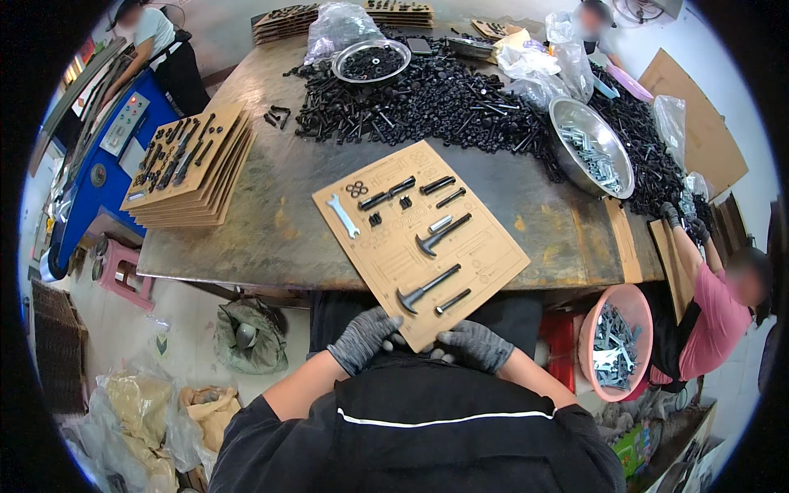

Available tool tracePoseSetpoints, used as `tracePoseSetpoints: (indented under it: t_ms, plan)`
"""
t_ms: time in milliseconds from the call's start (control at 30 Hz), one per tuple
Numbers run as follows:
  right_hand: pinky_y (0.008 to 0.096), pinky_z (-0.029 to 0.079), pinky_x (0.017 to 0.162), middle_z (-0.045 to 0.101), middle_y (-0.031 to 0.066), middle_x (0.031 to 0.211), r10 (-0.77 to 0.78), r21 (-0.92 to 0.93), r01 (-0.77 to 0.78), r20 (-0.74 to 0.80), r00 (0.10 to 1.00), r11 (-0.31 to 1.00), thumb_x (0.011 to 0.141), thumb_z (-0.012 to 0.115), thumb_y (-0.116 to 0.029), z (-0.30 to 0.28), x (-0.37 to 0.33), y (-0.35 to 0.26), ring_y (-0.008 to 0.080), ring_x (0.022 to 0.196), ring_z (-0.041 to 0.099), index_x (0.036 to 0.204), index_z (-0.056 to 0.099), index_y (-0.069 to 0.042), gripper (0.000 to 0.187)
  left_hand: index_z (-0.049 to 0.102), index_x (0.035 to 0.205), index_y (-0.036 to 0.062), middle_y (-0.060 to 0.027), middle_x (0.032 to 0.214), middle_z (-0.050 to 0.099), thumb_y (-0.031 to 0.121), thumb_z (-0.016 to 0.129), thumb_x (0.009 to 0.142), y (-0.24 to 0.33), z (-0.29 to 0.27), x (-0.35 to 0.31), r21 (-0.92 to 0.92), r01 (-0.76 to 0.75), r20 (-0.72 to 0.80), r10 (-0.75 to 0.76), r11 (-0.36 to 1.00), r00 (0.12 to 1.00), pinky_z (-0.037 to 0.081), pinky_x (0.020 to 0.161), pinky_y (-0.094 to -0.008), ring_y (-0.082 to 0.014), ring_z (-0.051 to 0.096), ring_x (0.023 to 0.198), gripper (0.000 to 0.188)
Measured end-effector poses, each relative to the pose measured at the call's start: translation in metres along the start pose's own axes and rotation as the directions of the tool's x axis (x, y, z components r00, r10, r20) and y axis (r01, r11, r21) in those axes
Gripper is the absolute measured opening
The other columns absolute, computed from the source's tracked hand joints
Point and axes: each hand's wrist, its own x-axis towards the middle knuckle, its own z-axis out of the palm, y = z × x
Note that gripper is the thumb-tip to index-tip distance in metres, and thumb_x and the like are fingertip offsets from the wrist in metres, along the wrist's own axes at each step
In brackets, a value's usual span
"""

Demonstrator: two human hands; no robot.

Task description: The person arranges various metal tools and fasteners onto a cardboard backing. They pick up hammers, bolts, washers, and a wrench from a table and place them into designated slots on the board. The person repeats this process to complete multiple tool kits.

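Observation:
A brown cardboard sheet (493,261) lies tilted across the table's near edge, its near corner jutting toward me. My left hand (362,338), in a grey glove, is closed on the left side of that corner. My right hand (478,345), gloved alike, grips the corner's right side; some of its fingers are hidden beneath. On the sheet, over printed outlines, sit a small open-ended wrench (343,216), a ring of black nuts (357,190), black bolts (386,194), a silver pin (440,223) and two black T-shaped hook bolts (427,289).
A stack of filled cardboard sheets (185,177) stands on the table's left. Black bolts and nuts (394,115) are heaped across the back. Steel bowls (593,148) hold hardware. A pink tub (616,341) of metal parts stands at right. Co-workers (707,320) are at the right, far right and far left.

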Motion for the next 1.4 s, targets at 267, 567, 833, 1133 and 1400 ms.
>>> tracePoseSetpoints:
  t_ms: [267, 567, 833, 1133, 1400]
  plan:
    - [0.027, 0.053, 0.077, 0.068, 0.0095, 0.107, 0.116, -0.41, -0.041, 0.159, 0.98, 0.911, 0.094, 0.058, -0.019, 0.016, 0.019, -0.034, 0.014, 0.092, 0.063, 0.118, 0.061, 0.001, 0.031, 0.068, 0.097, -0.0033, -0.0018, 0.071, 0.064, 0.02, 0.065, 0.091, 0.013, -0.069, -0.006, 0.103, -0.042, -0.391, 0.079, 0.994, 0.917, 0.043, 0.05, -0.0208, -0.0062, 0.049, 0.053, 0.024]
    - [0.0322, 0.049, 0.091, 0.069, 0.0081, 0.104, -0.073, -0.613, 0.122, 0.104, 0.992, 0.78, 0.091, 0.064, -0.021, -0.006, 0.002, -0.117, 0.0177, 0.099, 0.062, 0.112, 0.066, -0.003, 0.028, 0.068, 0.083, 0.0004, -0.0078, 0.061, 0.064, 0.027, 0.071, 0.084, 0.064, -0.117, -0.004, 0.543, 0.197, -0.471, 0.102, 0.816, 0.876, 0.048, 0.054, -0.0315, -0.0139, 0.059, 0.054, 0.027]
    - [0.0386, 0.05, 0.087, 0.068, 0.015, 0.101, -0.489, -0.986, -0.078, -0.14, 0.861, 0.144, 0.086, 0.066, -0.019, -0.048, 0.098, -0.263, 0.032, 0.097, 0.064, 0.113, 0.063, -0.003, 0.031, 0.07, 0.097, 0.0037, -0.0183, 0.089, 0.07, 0.039, 0.066, 0.084, 0.122, -0.203, 0.11, 0.664, 0.214, -0.687, 0.472, 0.716, 0.552, 0.051, 0.077, -0.0406, -0.0323, 0.067, 0.086, 0.038]
    - [0.0419, 0.051, 0.088, 0.067, 0.0173, 0.107, -0.559, -0.954, -0.284, -0.182, 0.809, -0.101, 0.086, 0.062, -0.03, -0.048, 0.326, -0.367, 0.0336, 0.102, 0.064, 0.111, 0.068, -0.01, 0.033, 0.069, 0.097, 0.0117, -0.0149, 0.095, 0.069, 0.042, 0.059, 0.088, 0.169, -0.2, 0.164, 0.673, 0.461, -0.738, 0.487, 0.578, 0.466, 0.051, 0.079, -0.0447, -0.0339, 0.065, 0.09, 0.033]
    - [0.0381, 0.054, 0.073, 0.071, 0.0152, 0.087, -0.542, -0.961, -0.216, -0.277, 0.794, 0.175, 0.08, 0.068, -0.022, -0.041, 0.32, -0.364, 0.0302, 0.081, 0.068, 0.097, 0.072, -0.01, 0.021, 0.068, 0.098, 0.0116, -0.0143, 0.094, 0.068, 0.043, 0.06, 0.088, 0.161, -0.204, 0.16, 0.667, 0.438, -0.745, 0.516, 0.603, 0.423, 0.05, 0.08, -0.0441, -0.0334, 0.064, 0.09, 0.034]
